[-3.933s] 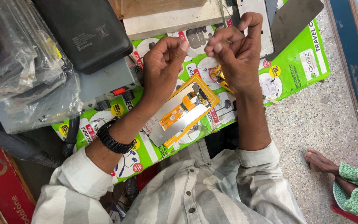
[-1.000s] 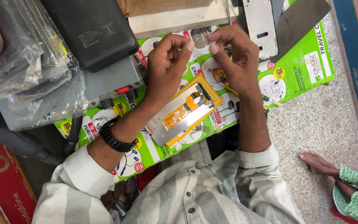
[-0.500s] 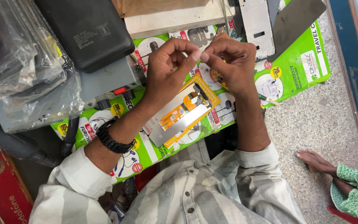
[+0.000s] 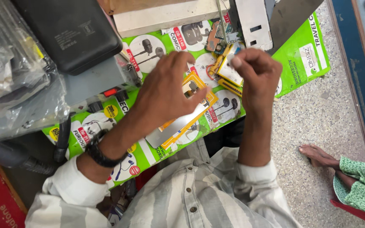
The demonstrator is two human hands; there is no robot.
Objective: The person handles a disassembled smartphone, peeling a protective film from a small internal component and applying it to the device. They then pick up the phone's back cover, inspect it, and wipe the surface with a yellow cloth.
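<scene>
My left hand (image 4: 165,93) hovers with its fingers spread over a yellow-framed phone part with a silvery plate (image 4: 178,126), its fingertips close to the part's top end. A black band (image 4: 100,154) is on that wrist. My right hand (image 4: 256,76) is raised to the right of it, fingers curled and thumb pressed to forefinger; I see nothing between them. Below the right hand lie yellow and white phone pieces (image 4: 227,71) and a small circuit board (image 4: 222,33). All of it rests on a green printed sheet (image 4: 300,50) with pictures of earphones.
A black box (image 4: 68,33) sits on a grey device with a red switch (image 4: 106,84). Clear plastic bags (image 4: 9,84) are piled at the left. A white phone frame (image 4: 254,21) lies at the top. Another person's bare foot (image 4: 317,154) and green garment (image 4: 360,185) are at the lower right.
My hands, pinched together over the sheet half a second ago, have parted. The left hand has opened and dropped toward the yellow-framed part; the right stays raised and closed.
</scene>
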